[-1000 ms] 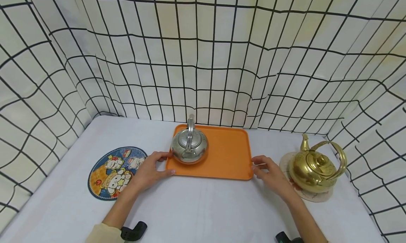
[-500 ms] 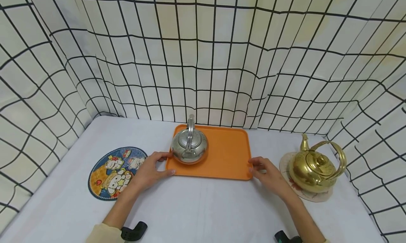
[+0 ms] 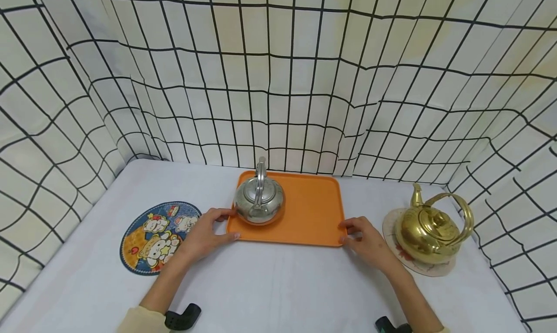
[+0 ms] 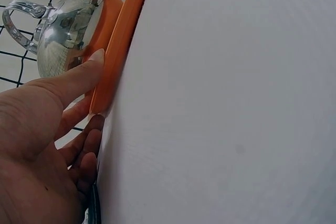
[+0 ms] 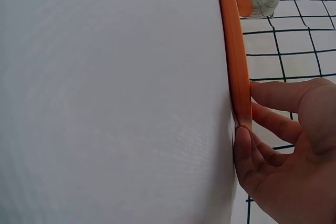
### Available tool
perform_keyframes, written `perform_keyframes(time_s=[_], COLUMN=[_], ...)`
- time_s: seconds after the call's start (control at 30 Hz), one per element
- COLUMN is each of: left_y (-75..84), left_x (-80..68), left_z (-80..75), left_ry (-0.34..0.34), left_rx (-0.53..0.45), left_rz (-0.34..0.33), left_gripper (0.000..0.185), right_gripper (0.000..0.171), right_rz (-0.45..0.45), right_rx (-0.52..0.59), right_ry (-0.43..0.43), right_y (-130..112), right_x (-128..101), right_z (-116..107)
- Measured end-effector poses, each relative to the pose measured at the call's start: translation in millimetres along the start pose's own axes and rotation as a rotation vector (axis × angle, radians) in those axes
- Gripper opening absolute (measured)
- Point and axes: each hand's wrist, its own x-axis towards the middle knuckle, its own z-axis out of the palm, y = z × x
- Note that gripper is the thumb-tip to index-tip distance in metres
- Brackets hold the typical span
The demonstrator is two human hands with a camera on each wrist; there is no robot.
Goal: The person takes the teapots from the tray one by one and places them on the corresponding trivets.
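An orange tray [image 3: 311, 207] lies on the table with a silver kettle [image 3: 266, 207] standing on its left part. My left hand [image 3: 208, 235] holds the tray's front left corner. In the left wrist view, the thumb of the left hand [image 4: 44, 114] lies along the orange rim [image 4: 118, 51], and the other fingers curl at the corner. At the front right corner, my right hand [image 3: 367, 242] pinches the tray between thumb and fingers. The right wrist view shows the right hand's [image 5: 294, 145] fingertips at the orange edge [image 5: 239, 66], low by the white cloth.
A brass kettle [image 3: 431, 234] stands on a pale round mat [image 3: 391, 224] at the right. A round cartoon-printed mat [image 3: 143, 236] lies at the left, beside the left forearm. Black grid netting [image 3: 304, 96] over white cloth walls the table's back and sides.
My right hand has shifted slightly left, its fingers closing in on the tray's right corner. The left hand, the tray and both kettles stay in place.
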Motion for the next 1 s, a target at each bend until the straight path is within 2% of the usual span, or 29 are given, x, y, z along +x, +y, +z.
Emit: perform_keyframes(time_s=[0.2,0.53,0.7,1.0], left_y=[0.6,-0.9,-2.3,6.0], left_x=[0.5,-1.4,-0.7,0.5], left_z=[0.2,-1.1,-4.0,-13.3], left_ry=[-0.002,0.021,0.048,0.142], left_rx=[0.004,0.021,0.005,-0.090], left_rz=[0.003,0.023,-0.011,-0.086], left_gripper=[0.057,0.056,0.055,0.038], right_gripper=[0.028,0.027,0.026,0.025], right_rz=[0.044,0.021,0.025,-0.006], right_rx=[-0.013,-0.022,-0.020,-0.036], right_ry=[0.010,0.018,0.014,0.033], right_y=[0.0,0.0,0.7,3.9], right_x=[-0.4,1.2,3.2,1.1], right_z=[-1.1,-0.1,1.8,1.8])
